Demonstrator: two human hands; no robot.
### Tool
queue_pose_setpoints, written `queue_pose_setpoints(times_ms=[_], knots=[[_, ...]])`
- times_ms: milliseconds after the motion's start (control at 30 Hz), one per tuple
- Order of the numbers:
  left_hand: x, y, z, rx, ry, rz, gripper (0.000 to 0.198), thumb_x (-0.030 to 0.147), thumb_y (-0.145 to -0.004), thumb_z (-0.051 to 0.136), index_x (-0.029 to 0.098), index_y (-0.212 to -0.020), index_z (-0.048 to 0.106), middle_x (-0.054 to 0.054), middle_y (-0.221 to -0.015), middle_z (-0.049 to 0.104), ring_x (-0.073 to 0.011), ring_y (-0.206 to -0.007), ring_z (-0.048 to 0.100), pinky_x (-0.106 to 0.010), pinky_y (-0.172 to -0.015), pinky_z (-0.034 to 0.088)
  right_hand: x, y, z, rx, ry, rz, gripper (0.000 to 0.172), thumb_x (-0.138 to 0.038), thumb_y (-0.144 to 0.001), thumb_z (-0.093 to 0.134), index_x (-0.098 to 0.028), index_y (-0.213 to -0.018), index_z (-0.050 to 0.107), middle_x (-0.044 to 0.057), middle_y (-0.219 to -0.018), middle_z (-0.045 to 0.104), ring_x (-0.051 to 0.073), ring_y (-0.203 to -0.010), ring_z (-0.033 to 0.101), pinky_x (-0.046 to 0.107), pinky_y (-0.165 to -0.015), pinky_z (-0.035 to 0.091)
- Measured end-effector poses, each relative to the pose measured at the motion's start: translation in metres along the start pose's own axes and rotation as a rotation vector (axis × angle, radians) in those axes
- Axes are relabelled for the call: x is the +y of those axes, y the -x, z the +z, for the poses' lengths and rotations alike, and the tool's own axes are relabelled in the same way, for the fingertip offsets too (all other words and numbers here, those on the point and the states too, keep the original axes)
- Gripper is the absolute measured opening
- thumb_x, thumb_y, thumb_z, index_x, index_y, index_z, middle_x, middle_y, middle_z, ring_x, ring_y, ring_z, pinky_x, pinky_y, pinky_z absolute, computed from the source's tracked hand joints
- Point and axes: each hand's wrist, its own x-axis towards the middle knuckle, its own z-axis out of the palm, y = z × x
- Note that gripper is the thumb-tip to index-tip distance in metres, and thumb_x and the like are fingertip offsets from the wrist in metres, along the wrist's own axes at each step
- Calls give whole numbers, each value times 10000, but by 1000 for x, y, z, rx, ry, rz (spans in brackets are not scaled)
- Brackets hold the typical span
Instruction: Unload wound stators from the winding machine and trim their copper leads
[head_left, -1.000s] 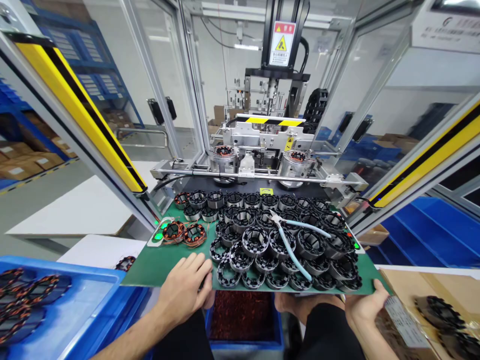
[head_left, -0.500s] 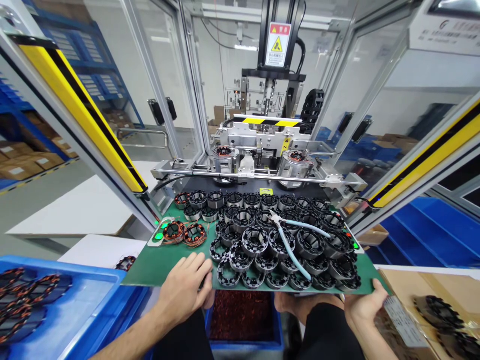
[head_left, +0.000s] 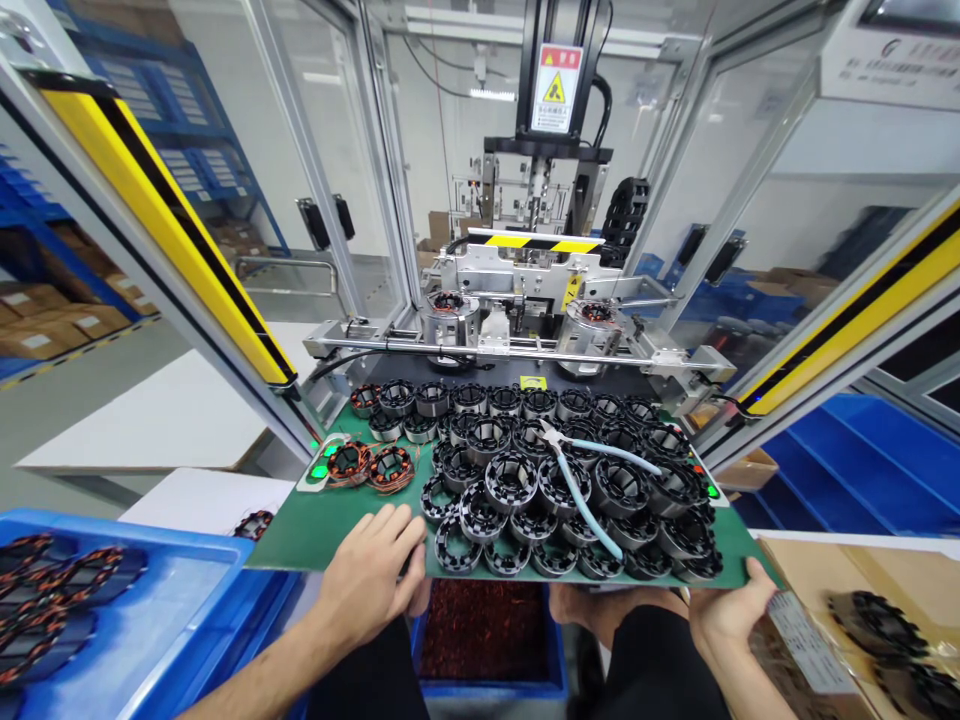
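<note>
A green work board (head_left: 315, 535) carries several black stator cores (head_left: 510, 482), some stacked, with light-blue-handled cutters (head_left: 581, 485) lying across them. Two copper-wound stators (head_left: 369, 466) sit at the board's left. My left hand (head_left: 371, 580) rests on the board's front edge, its fingers stretched flat beside the nearest black core and holding nothing. My right hand (head_left: 726, 610) grips the board's front right corner, thumb on top and fingers hidden beneath.
Behind the board stands a winding machine (head_left: 525, 290) with two wound stators in its fixtures, between yellow light-curtain posts (head_left: 157, 215). Left is a blue bin (head_left: 172, 610) of wound stators. A blue bin of copper scrap (head_left: 484, 630) sits below, and a cardboard box (head_left: 862, 610) of black cores right.
</note>
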Motion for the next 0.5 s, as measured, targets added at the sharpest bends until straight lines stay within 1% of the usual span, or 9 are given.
queue_pose_setpoints(times_ms=[100, 200, 367, 500], knots=[[0, 0, 0, -5, 2, -1, 152, 142, -1081, 536, 231, -975, 600, -37, -923, 608, -256, -873, 506, -393, -809, 372, 1, -2, -2, -1, -24, 8, 385, -529, -627, 732, -263, -905, 718, -27, -1088, 842, 210, -1089, 764, 236, -677, 639], [0, 0, 0, -5, 1, 0, 147, 141, -1074, 544, 227, -972, 606, -34, -922, 611, -253, -874, 502, -396, -805, 373, 1, -6, -3, 4, -52, 8, 364, -489, -610, 738, -261, -894, 729, -26, -1036, 835, 192, -970, 770, 227, -634, 655], [1, -1, -1, -6, 2, -3, 152, 129, -1065, 548, 227, -967, 612, -35, -916, 607, -253, -872, 511, -397, -806, 372, 1, -14, -6, 5, -98, 2, 399, -414, -567, 730, -257, -934, 744, 6, -967, 840, 232, -831, 782, 277, -512, 638], [1, -2, -2, -5, 6, -3, 152, 123, -1059, 557, 224, -960, 613, -36, -913, 608, -253, -869, 520, -400, -799, 367, 5, -17, -10, -17, -120, 3, 416, -419, -573, 780, -220, -937, 760, 46, -955, 844, 238, -749, 788, 287, -509, 651]])
